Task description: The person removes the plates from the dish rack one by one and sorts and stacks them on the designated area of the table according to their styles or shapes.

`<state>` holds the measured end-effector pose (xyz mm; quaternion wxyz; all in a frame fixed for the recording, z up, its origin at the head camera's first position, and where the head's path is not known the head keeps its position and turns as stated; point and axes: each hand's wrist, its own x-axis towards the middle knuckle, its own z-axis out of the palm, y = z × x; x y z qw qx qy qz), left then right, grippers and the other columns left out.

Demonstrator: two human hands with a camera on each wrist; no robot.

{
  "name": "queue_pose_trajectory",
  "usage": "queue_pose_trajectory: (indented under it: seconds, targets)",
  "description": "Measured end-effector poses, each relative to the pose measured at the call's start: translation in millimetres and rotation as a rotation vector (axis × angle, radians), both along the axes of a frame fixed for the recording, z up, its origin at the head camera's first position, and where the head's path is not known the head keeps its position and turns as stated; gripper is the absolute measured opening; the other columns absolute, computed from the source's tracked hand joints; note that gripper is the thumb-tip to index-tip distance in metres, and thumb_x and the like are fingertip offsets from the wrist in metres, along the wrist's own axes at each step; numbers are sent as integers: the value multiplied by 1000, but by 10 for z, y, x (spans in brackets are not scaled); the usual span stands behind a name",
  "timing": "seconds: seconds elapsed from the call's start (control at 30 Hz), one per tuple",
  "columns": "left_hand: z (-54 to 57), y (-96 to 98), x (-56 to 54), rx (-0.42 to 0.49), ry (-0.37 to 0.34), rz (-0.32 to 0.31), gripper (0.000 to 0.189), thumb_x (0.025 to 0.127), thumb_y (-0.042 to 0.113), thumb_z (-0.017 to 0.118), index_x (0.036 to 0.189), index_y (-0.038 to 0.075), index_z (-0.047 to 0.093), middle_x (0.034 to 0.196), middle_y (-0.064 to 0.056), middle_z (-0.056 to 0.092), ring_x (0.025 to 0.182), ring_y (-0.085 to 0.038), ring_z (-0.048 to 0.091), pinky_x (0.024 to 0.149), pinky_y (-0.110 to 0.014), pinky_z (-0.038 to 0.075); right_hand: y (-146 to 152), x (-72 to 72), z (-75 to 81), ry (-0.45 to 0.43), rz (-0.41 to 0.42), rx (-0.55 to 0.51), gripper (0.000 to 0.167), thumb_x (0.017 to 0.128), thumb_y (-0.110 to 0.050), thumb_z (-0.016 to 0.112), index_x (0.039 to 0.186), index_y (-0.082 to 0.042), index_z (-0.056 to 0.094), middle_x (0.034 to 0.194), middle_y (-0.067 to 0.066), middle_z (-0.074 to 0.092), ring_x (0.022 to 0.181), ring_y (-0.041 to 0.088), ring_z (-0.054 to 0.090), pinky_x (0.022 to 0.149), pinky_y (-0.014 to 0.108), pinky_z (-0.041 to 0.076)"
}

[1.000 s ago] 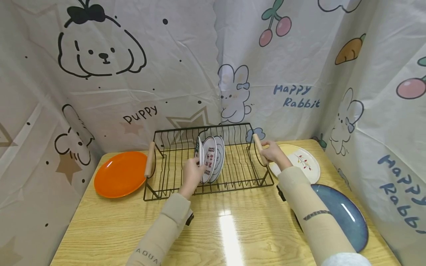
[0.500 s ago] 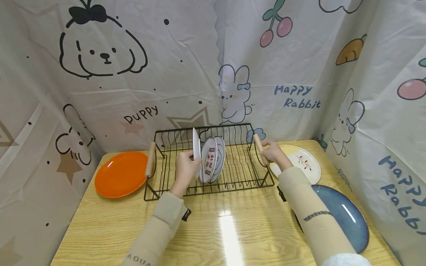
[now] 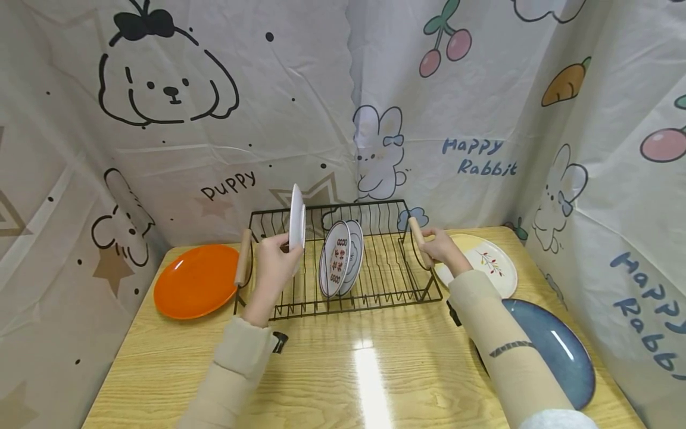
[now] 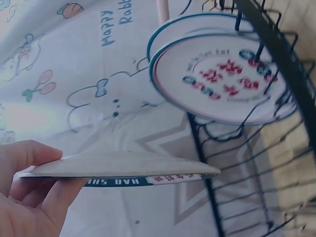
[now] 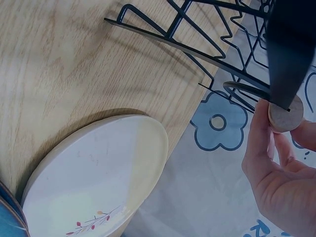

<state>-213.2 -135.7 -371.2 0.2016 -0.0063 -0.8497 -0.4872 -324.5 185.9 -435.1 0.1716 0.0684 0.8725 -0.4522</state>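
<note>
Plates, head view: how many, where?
6: white plate in the left hand; red-patterned plate and another plate in the rack; orange plate left of it; two-tone plate and blue plate to its right. Stacked ones may be hidden.

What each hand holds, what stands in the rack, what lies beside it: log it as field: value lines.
Left hand: pinches a thin plate, edge-on to the head camera
Right hand: grips the rack's right wooden handle
Rack: black wire, holding a red-patterned plate and another plate
Left of rack: orange plate
Right of rack: white-and-yellow plate; blue plate, partly behind the sleeve
</note>
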Motion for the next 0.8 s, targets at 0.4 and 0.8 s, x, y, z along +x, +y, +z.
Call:
queue_pose_trajectory:
  seconds: [0.4, 0.8]
  targets:
    - [63, -334, 250, -324, 224, 115, 8, 75, -5, 57, 74, -7, 65, 68, -23, 63, 48, -27, 50, 39, -29, 36, -3, -9, 2, -12, -1, -1, 49, 89, -6, 49, 136, 0, 35, 120, 29, 44, 93, 32, 54, 60, 31, 50]
    - [-48, -746, 638, -522, 263, 193, 31, 75, -8, 62, 105, -7, 65, 92, -26, 65, 70, -43, 62, 57, -56, 47, 2, -29, -17, -13, -2, 11, 49, 89, -5, 49, 135, 1, 35, 120, 29, 44, 97, 35, 55, 69, 38, 52]
